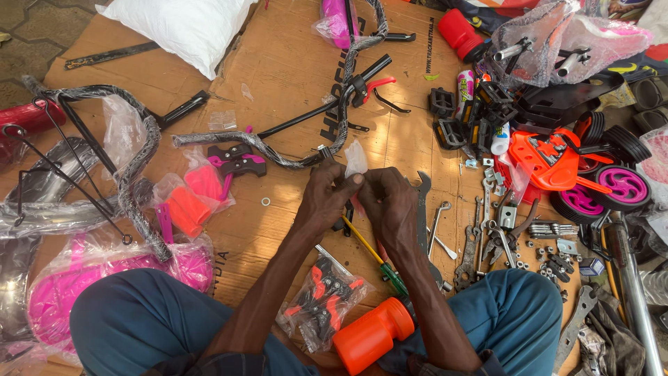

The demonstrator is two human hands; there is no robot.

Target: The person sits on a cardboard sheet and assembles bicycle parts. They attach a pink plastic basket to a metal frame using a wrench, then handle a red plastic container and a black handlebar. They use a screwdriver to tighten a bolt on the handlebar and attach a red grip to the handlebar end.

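Observation:
My left hand (327,198) and my right hand (391,202) meet over the cardboard sheet (292,69) and together pinch a small clear plastic bag (355,159) that sticks up between the fingertips. What is inside the bag is hidden by my fingers. A screwdriver with a yellow shaft and green handle (376,257) lies just below my hands. A bag of black and red parts (327,299) and an orange bottle (372,334) rest between my knees.
Wrapped bicycle handlebars (348,76) lie ahead. Wrenches, nuts and bolts (501,237) are scattered at right, near black pedals (452,129), an orange plate (550,157) and pink training wheels (619,188). Pink parts in plastic (188,198) and wire racks (69,160) sit left.

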